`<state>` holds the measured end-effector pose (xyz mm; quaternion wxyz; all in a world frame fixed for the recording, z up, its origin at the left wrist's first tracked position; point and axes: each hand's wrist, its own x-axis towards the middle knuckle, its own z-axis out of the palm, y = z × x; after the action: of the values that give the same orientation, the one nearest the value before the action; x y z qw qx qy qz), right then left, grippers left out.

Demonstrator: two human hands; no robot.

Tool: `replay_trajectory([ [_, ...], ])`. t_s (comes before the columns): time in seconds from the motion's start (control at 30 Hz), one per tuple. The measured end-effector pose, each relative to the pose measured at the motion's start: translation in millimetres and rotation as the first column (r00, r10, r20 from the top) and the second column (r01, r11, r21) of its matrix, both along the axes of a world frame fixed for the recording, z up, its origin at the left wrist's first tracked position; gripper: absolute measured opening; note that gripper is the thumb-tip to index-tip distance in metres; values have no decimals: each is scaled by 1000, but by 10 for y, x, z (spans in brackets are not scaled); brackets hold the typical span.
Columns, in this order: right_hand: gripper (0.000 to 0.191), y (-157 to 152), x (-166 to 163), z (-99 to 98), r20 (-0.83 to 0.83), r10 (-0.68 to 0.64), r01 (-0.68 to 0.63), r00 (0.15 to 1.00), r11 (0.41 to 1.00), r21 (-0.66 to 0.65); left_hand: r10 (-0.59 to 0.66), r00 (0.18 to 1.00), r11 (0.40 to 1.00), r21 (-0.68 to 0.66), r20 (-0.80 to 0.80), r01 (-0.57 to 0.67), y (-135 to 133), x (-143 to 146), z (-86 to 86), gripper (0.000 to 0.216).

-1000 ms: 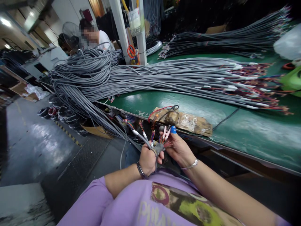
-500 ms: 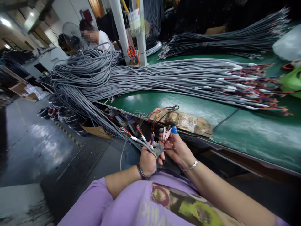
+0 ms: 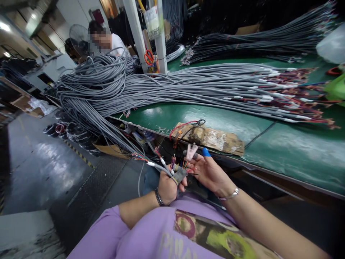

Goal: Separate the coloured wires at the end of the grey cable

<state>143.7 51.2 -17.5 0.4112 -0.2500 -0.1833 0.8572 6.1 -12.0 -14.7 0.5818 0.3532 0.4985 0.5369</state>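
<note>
My left hand (image 3: 167, 185) is closed around several grey cables (image 3: 164, 168), whose stripped ends fan out in thin coloured wires. A grey sleeve-like piece (image 3: 179, 175) sticks out of this grip, with loose coloured wires (image 3: 188, 168) spreading from its end. Just right of those wires is my right hand (image 3: 215, 176), palm turned up, thumb held apart from the fingers. A blue cover (image 3: 206, 152) sits on the thumb tip. By its fingertips, close to the table edge, is a pink clip (image 3: 191, 152); whether the fingers touch it is unclear.
A wooden block (image 3: 221, 140) with wires attached lies along the green table's (image 3: 269, 140) front edge. Long grey cables (image 3: 202, 84) cover the table behind it and hang over its left side. Black cable bundles (image 3: 242, 46) lie farther back. A person (image 3: 115, 45) is beyond the coil.
My right hand has moved slightly right, away from the wires, and its thumb has separated from the pink clip. The left hand and its cables have shifted a little left.
</note>
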Motion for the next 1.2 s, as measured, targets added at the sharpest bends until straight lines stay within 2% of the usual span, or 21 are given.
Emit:
replay_trajectory([
  [0.13, 35, -2, 107, -36, 16, 109, -109, 994, 993, 46, 18, 1000, 1000, -2, 9, -18, -8, -12, -23, 46],
  [0.23, 34, -39, 142, 33, 85, 168, -175, 982, 981, 83, 20, 1000, 1000, 10, 8, -20, -5, -9, -28, 44],
  [0.43, 25, -113, 113, 197, 288, 175, -244, 941, 944, 221, -22, 999, 1000, -15, -42, 21, -18, -20, -56, 42],
  [0.53, 24, -113, 101, 216, 386, 142, -271, 911, 914, 302, -85, 992, 996, -17, -92, 84, -24, -39, -25, 41],
  [0.67, 20, -115, 98, 247, 450, 89, -285, 889, 876, 389, -272, 947, 962, -72, -172, 264, -8, -72, 52, 39],
  [0.8, 20, -124, 119, 274, 509, 77, -330, 857, 841, 428, -365, 918, 929, -128, -155, 347, 15, -101, 62, 38],
  [0.87, 21, -106, 152, 239, 502, 67, -310, 862, 853, 420, -344, 931, 936, -121, -125, 330, 19, -109, 46, 39],
  [0.93, 23, -64, 196, 161, 454, 40, -235, 890, 894, 381, -287, 955, 955, -100, -78, 279, 19, -108, 35, 41],
  [1.03, 31, 28, 241, 11, 333, -36, -38, 942, 977, 212, -158, 987, 986, -55, 3, 158, 25, -87, 49, 43],
  [1.07, 36, 58, 239, -25, 298, -32, -10, 954, 990, 138, -118, 993, 992, -39, 20, 118, 30, -75, 62, 43],
  [1.13, 44, 104, 201, -54, 236, 19, -29, 972, 999, 42, -51, 998, 999, -13, 39, 52, 47, -46, 98, 43],
  [1.2, 45, 129, 131, -24, 182, 64, -70, 981, 997, 29, -10, 999, 1000, 5, 46, 10, 70, -13, 133, 42],
])
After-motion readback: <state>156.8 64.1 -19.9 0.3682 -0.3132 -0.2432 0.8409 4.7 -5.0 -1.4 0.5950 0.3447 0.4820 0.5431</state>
